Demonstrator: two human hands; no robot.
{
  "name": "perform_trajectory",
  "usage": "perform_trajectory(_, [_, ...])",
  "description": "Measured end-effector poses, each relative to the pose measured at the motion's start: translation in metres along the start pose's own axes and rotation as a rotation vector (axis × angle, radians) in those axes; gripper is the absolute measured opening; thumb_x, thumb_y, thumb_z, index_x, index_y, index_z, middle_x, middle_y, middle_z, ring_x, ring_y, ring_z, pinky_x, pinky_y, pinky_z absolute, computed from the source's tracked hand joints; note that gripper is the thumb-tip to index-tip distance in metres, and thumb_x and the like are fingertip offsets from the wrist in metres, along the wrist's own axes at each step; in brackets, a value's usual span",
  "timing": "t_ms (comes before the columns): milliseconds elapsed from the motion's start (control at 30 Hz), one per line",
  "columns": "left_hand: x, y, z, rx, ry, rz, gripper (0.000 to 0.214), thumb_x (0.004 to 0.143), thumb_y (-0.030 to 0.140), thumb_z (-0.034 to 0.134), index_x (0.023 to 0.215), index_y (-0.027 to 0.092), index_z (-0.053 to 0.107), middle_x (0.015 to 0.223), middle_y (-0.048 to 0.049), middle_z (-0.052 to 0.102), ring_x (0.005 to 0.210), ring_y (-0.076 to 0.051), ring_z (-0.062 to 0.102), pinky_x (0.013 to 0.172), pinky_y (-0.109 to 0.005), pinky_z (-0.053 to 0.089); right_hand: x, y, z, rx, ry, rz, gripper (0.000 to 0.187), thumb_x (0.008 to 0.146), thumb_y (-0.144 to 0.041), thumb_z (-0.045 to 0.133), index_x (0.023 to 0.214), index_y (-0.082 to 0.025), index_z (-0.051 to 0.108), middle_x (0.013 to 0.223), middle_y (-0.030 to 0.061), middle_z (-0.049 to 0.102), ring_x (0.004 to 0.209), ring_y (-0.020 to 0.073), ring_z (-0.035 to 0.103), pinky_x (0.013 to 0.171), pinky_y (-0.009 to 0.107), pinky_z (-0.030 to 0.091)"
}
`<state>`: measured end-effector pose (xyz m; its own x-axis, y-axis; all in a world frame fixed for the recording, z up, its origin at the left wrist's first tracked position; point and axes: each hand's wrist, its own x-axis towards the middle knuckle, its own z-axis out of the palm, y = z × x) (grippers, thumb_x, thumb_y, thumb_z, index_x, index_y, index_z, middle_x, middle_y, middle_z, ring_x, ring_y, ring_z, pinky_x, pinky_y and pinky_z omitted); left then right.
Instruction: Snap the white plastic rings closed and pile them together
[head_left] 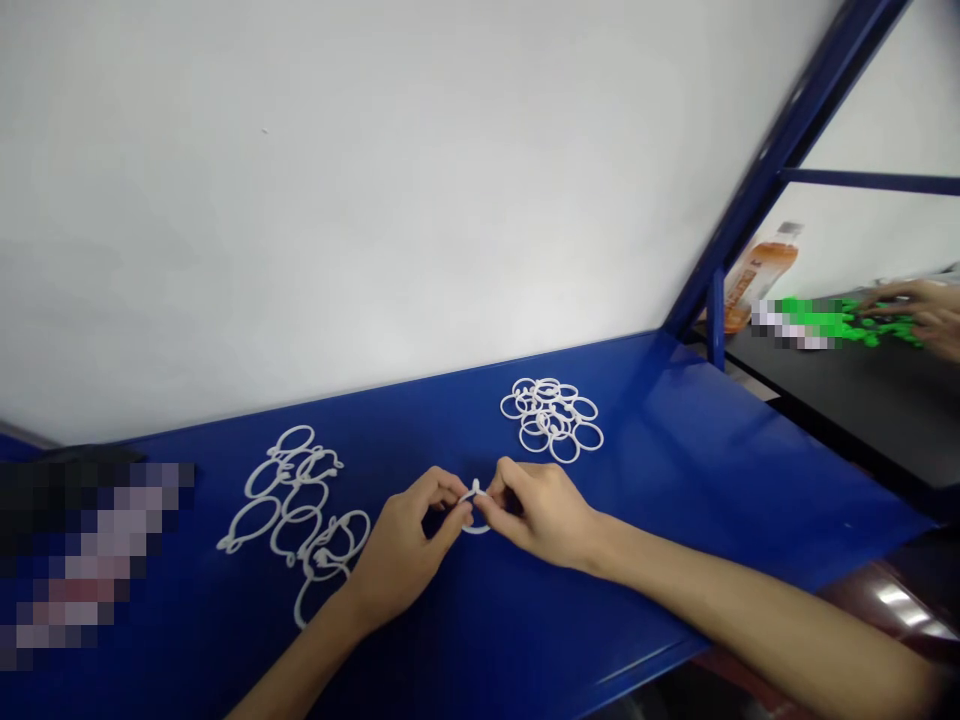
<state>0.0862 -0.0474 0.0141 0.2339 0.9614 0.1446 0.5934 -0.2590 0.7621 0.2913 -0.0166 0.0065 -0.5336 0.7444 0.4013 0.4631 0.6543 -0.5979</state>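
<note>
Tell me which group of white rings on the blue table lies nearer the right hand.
The compact pile of closed round rings, just beyond the right hand. The other group lies spread out beside the left hand, with larger, open loops.

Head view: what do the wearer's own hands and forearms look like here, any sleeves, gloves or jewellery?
Both the left hand and the right hand are bare: no gloves, and no rings, watch or wristband can be seen. The forearms are uncovered as far as the frame shows them, so no sleeve appears. Nails look short and unpainted.
</note>
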Motion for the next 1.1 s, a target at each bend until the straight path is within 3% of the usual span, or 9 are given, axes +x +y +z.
perform_trajectory(167, [0.000,-0.004,0.000,0.127,0.082,0.144,0.013,0.094,0.028,0.054,0.087,0.024,0.064,0.084,0.0025,0.070,0.080,-0.014,0.066,0.077,-0.029,0.052,0.004,0.001,-0.009,0.059,-0.037,-0.166,0.019,0.100,-0.030,0.054,0.115,-0.019,0.058,0.104,0.0072,0.064,0.078,0.0132,0.063,0.069,0.026,0.053])
perform_trajectory(267, [0.001,-0.005,0.002,0.171,0.079,0.200,0.014,0.095,0.029,0.055,0.087,0.024,0.065,0.083,0.0031,0.071,0.082,-0.015,0.066,0.084,-0.030,0.052,0.007,0.003,-0.013,0.088,-0.109,-0.246,0.015,0.102,-0.028,0.052,0.104,-0.018,0.062,0.101,0.0066,0.063,0.082,0.0132,0.063,0.074,0.026,0.054])
perform_trajectory(367, [0.003,-0.008,-0.004,0.235,0.087,0.226,0.015,0.096,0.034,0.054,0.099,0.026,0.067,0.092,0.0022,0.073,0.090,-0.016,0.067,0.091,-0.033,0.051,0.013,0.012,-0.019,0.063,-0.096,-0.273,0.014,0.101,-0.026,0.052,0.100,-0.018,0.063,0.099,0.0066,0.064,0.086,0.0145,0.064,0.077,0.027,0.054])
perform_trajectory(433, [0.005,-0.017,-0.019,0.336,0.143,0.219,0.024,0.096,0.037,0.053,0.113,0.027,0.065,0.102,-0.0004,0.073,0.098,-0.019,0.066,0.096,-0.037,0.050,0.022,0.024,-0.028,-0.008,-0.006,-0.246,0.013,0.101,-0.025,0.053,0.100,-0.018,0.064,0.100,0.0072,0.066,0.090,0.0164,0.064,0.080,0.030,0.054])
perform_trajectory(533, [0.007,-0.042,-0.056,0.596,0.230,0.115,0.033,0.094,0.033,0.045,0.117,0.021,0.065,0.108,-0.0074,0.069,0.106,-0.026,0.062,0.101,-0.046,0.046,0.039,0.049,-0.047,-0.193,0.164,-0.080,0.009,0.098,-0.025,0.059,0.093,-0.020,0.066,0.092,0.0052,0.069,0.084,0.0182,0.061,0.078,0.032,0.051])
perform_trajectory(633, [0.005,-0.073,-0.092,0.861,0.147,-0.071,0.050,0.082,0.033,0.048,0.127,0.016,0.063,0.115,-0.0150,0.065,0.111,-0.036,0.059,0.093,-0.052,0.047,0.053,0.074,-0.062,-0.311,0.157,0.035,0.007,0.094,-0.024,0.064,0.089,-0.021,0.068,0.090,0.0041,0.070,0.084,0.0201,0.058,0.074,0.032,0.048])
perform_trajectory(733, [0.001,-0.094,-0.109,0.945,0.050,-0.156,0.053,0.080,0.035,0.048,0.128,0.019,0.064,0.118,-0.0159,0.065,0.111,-0.040,0.057,0.090,-0.055,0.045,0.057,0.089,-0.065,-0.354,0.099,0.072,0.006,0.093,-0.024,0.065,0.090,-0.020,0.068,0.092,0.0044,0.071,0.086,0.0207,0.057,0.077,0.033,0.047])
perform_trajectory(900, [0.002,-0.100,-0.105,0.921,0.017,-0.114,0.043,0.087,0.032,0.037,0.115,0.021,0.068,0.111,-0.0124,0.071,0.107,-0.036,0.059,0.087,-0.051,0.041,0.053,0.095,-0.058,-0.376,0.055,0.066,0.008,0.093,-0.023,0.064,0.091,-0.018,0.069,0.094,0.0064,0.071,0.087,0.0211,0.056,0.085,0.036,0.046])
perform_trajectory(1100, [0.008,-0.099,-0.100,0.869,0.095,-0.058,0.037,0.091,0.035,0.038,0.104,0.024,0.071,0.101,-0.0101,0.074,0.102,-0.034,0.061,0.086,-0.048,0.039,0.052,0.079,-0.066,-0.367,0.141,0.039,0.010,0.095,-0.024,0.061,0.090,-0.019,0.068,0.094,0.0065,0.070,0.086,0.0222,0.055,0.083,0.037,0.047])
